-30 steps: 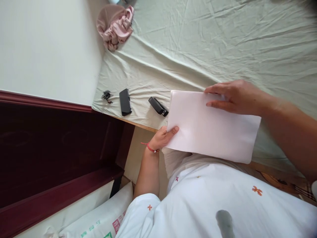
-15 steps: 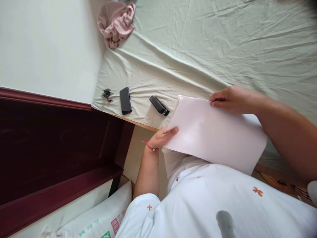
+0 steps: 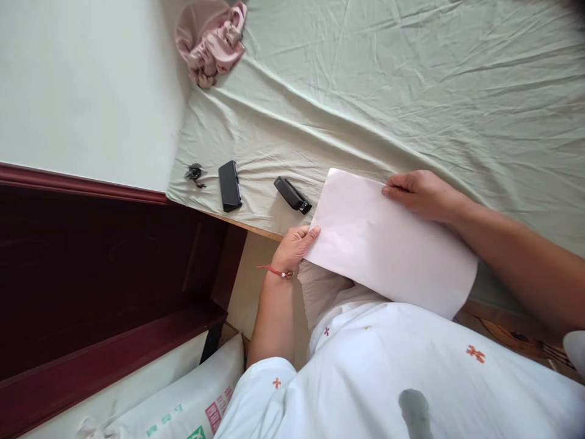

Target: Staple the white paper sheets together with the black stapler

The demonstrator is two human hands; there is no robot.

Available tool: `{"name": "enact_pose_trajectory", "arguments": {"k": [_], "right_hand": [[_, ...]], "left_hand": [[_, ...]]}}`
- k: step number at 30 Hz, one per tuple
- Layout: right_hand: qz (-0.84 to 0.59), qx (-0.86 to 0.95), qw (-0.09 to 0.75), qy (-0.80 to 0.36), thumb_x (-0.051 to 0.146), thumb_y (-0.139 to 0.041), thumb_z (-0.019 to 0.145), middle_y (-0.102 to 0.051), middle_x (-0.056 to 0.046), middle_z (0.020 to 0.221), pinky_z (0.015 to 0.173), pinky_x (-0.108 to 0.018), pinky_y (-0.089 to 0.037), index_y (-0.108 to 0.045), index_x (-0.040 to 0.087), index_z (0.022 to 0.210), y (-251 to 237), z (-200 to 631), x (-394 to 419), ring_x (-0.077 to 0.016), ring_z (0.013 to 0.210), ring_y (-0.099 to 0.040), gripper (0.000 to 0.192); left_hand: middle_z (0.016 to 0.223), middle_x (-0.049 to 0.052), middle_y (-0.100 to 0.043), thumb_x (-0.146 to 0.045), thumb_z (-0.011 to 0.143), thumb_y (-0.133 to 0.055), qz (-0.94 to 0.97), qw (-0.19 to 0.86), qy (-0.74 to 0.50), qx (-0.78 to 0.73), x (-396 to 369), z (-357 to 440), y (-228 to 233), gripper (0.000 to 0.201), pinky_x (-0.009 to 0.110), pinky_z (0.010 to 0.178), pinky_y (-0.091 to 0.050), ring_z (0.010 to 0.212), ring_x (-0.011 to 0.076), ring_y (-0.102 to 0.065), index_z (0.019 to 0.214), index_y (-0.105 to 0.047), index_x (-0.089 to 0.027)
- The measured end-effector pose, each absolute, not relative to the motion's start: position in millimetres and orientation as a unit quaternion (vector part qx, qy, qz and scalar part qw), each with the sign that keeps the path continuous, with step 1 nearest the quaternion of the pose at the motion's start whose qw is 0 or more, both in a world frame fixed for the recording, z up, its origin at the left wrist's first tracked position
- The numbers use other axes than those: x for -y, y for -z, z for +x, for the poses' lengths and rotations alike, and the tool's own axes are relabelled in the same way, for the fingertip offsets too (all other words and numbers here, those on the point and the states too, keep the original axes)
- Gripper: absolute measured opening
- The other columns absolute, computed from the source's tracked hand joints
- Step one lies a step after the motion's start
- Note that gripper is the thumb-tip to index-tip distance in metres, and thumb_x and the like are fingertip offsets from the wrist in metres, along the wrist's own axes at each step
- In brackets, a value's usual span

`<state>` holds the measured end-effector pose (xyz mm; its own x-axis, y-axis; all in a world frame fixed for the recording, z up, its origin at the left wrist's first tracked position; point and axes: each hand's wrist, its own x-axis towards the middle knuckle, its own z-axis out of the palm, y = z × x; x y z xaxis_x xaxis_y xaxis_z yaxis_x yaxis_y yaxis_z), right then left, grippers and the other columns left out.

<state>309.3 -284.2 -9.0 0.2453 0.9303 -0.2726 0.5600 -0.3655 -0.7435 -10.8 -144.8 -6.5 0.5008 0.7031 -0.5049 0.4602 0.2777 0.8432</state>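
Pale green bed sheet (image 3: 411,79), creased throughout, fills the upper right and centre of the frame. Plain white wall (image 3: 86,85) occupies the upper left. Below it, a dark red-brown wooden headboard (image 3: 105,268) spans the left side. A strip of beige floor (image 3: 256,268) shows at lower centre beside the bed's wooden edge. Light is even and soft.

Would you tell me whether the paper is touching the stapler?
Apart: the head view shows a strip of green sheet between the paper and the stapler.

Small dark object (image 3: 195,174) beside the phone (image 3: 229,185), too tiny to identify
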Motion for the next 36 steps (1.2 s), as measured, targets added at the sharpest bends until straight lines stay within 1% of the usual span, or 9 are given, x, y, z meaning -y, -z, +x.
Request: {"name": "enact_pose_trajectory", "arguments": {"k": [3, 5, 7, 11, 17, 24, 29, 32, 36], "right_hand": [[-0.756, 0.465, 0.265, -0.377, 0.055, -0.060, 0.103, -0.061, -0.002, 0.068, 0.070, -0.037, -0.046, -0.062, 0.026, 0.079, 4.1, 311.4, 285.0, -0.0228, 0.070, -0.059, 0.038], [-0.768, 0.429, 0.267, -0.393, 0.053, -0.062, 0.104, -0.064, -0.003, 0.071, 0.069, -0.038, -0.047, -0.064, 0.026, 0.081, -1.0, 312.1, 284.3, -0.0229, 0.069, -0.059, 0.036], [-0.780, 0.391, 0.272, -0.405, 0.047, -0.064, 0.105, -0.065, -0.003, 0.073, 0.068, -0.038, -0.046, -0.066, 0.025, 0.082, -5.2, 312.2, 282.2, -0.0220, 0.067, -0.058, 0.032], [-0.786, 0.332, 0.300, -0.427, 0.039, -0.071, 0.104, -0.066, -0.003, 0.073, 0.062, -0.036, -0.043, -0.071, 0.024, 0.082, -9.6, 310.0, 275.6, -0.0196, 0.064, -0.055, 0.027], [-0.767, 0.286, 0.365, -0.443, 0.041, -0.081, 0.101, -0.061, -0.002, 0.066, 0.057, -0.034, -0.039, -0.071, 0.023, 0.074, -8.9, 303.3, 266.5, -0.0154, 0.056, -0.047, 0.034], [-0.743, 0.258, 0.409, -0.463, 0.044, -0.085, 0.094, -0.064, -0.004, 0.065, 0.050, -0.033, -0.036, -0.076, 0.024, 0.077, 16.7, 309.9, 258.1, -0.0159, 0.052, -0.050, 0.028], [-0.733, 0.277, 0.423, -0.454, 0.042, -0.087, 0.094, -0.065, -0.005, 0.062, 0.046, -0.033, -0.036, -0.078, 0.023, 0.077, 32.3, 314.5, 254.1, -0.0163, 0.049, -0.051, 0.026], [-0.736, 0.275, 0.419, -0.455, 0.040, -0.088, 0.094, -0.066, -0.006, 0.063, 0.045, -0.033, -0.037, -0.079, 0.023, 0.076, 36.0, 315.6, 253.5, -0.0164, 0.049, -0.052, 0.026], [-0.736, 0.271, 0.426, -0.451, 0.037, -0.090, 0.092, -0.067, -0.004, 0.061, 0.042, -0.030, -0.035, -0.079, 0.023, 0.074, 38.7, 316.7, 255.0, -0.0152, 0.046, -0.052, 0.024]], "left_hand": [[0.066, 0.000, -0.073, -0.070, 0.059, -0.107, 0.567, 0.641, -0.099, -0.507, 140.3, -6.9, 3.7, 0.070, 0.023, 0.049, -0.043, 0.054, 0.0129, -0.062, 0.092, -0.078, -0.017], [0.061, -0.005, -0.068, -0.059, 0.055, -0.109, 0.554, 0.629, -0.126, -0.531, 137.4, -5.5, 2.1, 0.073, 0.021, 0.044, -0.034, 0.047, 0.0101, -0.055, 0.105, -0.075, -0.018], [0.058, -0.009, -0.063, -0.049, 0.056, -0.106, 0.549, 0.612, -0.154, -0.547, 135.0, -4.8, 1.7, 0.072, 0.020, 0.042, -0.027, 0.043, 0.0087, -0.051, 0.111, -0.071, -0.019], [0.061, -0.011, -0.063, -0.036, 0.060, -0.097, 0.531, 0.585, -0.213, -0.574, 131.8, -3.1, 5.1, 0.064, 0.019, 0.043, -0.020, 0.043, 0.0083, -0.054, 0.111, -0.061, -0.021], [0.062, -0.013, -0.060, -0.025, 0.067, -0.089, 0.489, 0.551, -0.270, -0.620, 129.8, 3.7, 10.8, 0.056, 0.017, 0.043, -0.017, 0.040, 0.0080, -0.053, 0.111, -0.054, -0.024], [0.070, -0.010, -0.064, -0.028, 0.081, -0.084, 0.447, 0.533, -0.325, -0.640, 130.8, 10.1, 11.5, 0.045, 0.017, 0.040, -0.016, 0.036, 0.0062, -0.052, 0.112, -0.052, -0.023], [0.067, -0.011, -0.063, -0.026, 0.077, -0.089, 0.448, 0.530, -0.330, -0.640, 130.1, 11.3, 13.6, 0.048, 0.016, 0.040, -0.019, 0.036, 0.0059, -0.049, 0.109, -0.054, -0.022], [0.063, -0.011, -0.062, -0.018, 0.074, -0.087, 0.450, 0.523, -0.321, -0.649, 127.4, 14.1, 14.5, 0.042, 0.016, 0.039, -0.020, 0.035, 0.0055, -0.047, 0.102, -0.055, -0.022], [0.060, -0.011, -0.062, -0.015, 0.073, -0.084, 0.453, 0.515, -0.308, -0.659, 124.0, 18.1, 14.5, 0.037, 0.015, 0.040, -0.020, 0.035, 0.0057, -0.046, 0.096, -0.056, -0.022]]}}
